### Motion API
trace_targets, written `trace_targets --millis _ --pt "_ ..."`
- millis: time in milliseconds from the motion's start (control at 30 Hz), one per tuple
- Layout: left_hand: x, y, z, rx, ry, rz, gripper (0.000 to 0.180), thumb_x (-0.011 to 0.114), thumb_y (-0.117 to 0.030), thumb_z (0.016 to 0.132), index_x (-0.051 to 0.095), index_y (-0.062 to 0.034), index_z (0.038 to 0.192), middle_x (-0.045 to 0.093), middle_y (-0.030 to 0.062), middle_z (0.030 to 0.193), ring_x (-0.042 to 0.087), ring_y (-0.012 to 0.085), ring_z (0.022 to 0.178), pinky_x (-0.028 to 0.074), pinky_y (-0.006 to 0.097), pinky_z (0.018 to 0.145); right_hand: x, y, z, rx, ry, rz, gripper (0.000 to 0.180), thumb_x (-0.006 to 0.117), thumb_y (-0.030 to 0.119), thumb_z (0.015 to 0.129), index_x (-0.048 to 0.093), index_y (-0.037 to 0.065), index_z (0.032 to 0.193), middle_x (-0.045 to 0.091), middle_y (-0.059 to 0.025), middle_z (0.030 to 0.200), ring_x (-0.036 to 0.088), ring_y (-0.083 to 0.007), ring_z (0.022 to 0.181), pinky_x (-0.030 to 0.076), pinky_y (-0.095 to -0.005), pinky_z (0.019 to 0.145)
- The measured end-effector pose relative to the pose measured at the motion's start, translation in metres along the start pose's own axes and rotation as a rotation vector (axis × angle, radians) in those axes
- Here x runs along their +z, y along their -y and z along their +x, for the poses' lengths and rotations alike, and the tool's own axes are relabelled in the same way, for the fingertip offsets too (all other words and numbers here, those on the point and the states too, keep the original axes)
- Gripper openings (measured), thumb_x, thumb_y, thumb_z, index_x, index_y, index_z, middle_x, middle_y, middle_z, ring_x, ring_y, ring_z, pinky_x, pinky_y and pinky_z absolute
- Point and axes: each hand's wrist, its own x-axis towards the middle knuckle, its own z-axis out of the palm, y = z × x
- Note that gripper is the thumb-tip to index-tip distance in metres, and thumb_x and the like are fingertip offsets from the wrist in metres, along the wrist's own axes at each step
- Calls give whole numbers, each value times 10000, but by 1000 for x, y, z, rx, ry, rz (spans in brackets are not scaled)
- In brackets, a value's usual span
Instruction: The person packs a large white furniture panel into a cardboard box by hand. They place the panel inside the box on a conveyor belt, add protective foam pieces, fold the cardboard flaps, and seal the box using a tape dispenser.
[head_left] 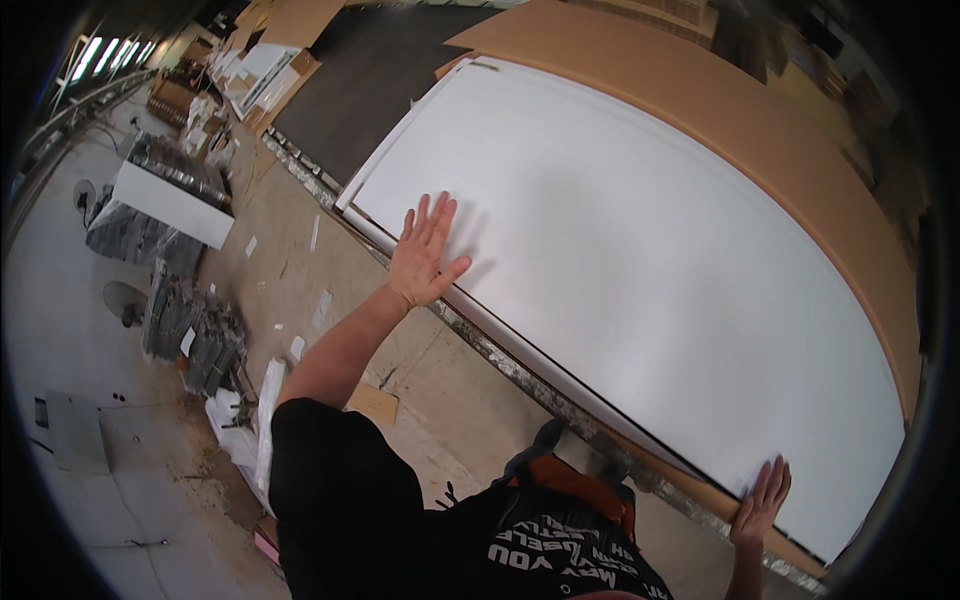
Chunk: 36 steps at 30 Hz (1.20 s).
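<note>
A large white panel (620,250) lies flat inside an opened cardboard box on a long bench. My left hand (425,252) is over the panel's near edge toward its left end, fingers outstretched and thumb spread. Near the right end of the same edge, my right hand (762,502) rests with its fingers extended over the white surface. Neither hand is wrapped around anything. Whether the left palm presses on the panel or hovers just above it, I cannot tell.
A brown cardboard flap (700,95) stands along the panel's far side. Dark belt surface (375,85) continues beyond the left end. Wrapped grey bundles (150,235) and a white board (172,203) are by the left wall, near a fan (125,300). Scraps litter the floor (420,370).
</note>
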Motion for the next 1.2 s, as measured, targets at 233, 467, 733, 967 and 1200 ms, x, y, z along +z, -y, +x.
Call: trace_targets --millis 233,467,733,967,1200 --pt "37 -20 43 -71 168 -31 834 417 -549 920 145 16 1470 156 254 1519 93 416 1422 63 484 1162 17 -33 -20 102 24 -82 582 215 399 995 320 48 1448 281 -211 1482 273 -410 1338 234 -529 1077" --pt "42 -27 54 -73 172 -38 820 365 -605 922 219 -3 1459 169 225 1526 106 400 1423 72 471 1167 5 -35 -15 63 13 -83 557 215 333 989 319 26 1441 283 -241 1466 282 -438 1317 237 -536 1069" --pt "26 -80 8 -131 -158 140 771 492 -508 905 273 6 1436 155 273 1512 90 460 1407 55 546 1150 -3 -4 -8 48 -69 3 537 284 290 961 364 2 1407 327 -242 1434 312 -443 1283 231 -541 1070" --pt "30 -463 -6 852 155 -384 1198 790 -482 627 137 115 1434 177 299 1493 130 414 1412 111 471 1170 2 1 -11 43 -286 173 450 516 172 836 532 -34 1236 451 -258 1313 368 -445 1228 278 -555 1049" --pt "60 -498 -8 722 314 -22 1249 762 -611 590 181 114 1425 172 262 1515 100 396 1427 67 491 1165 16 -14 -52 -43 -526 295 568 537 319 878 412 44 1359 390 -245 1392 365 -381 1286 273 -504 1089"
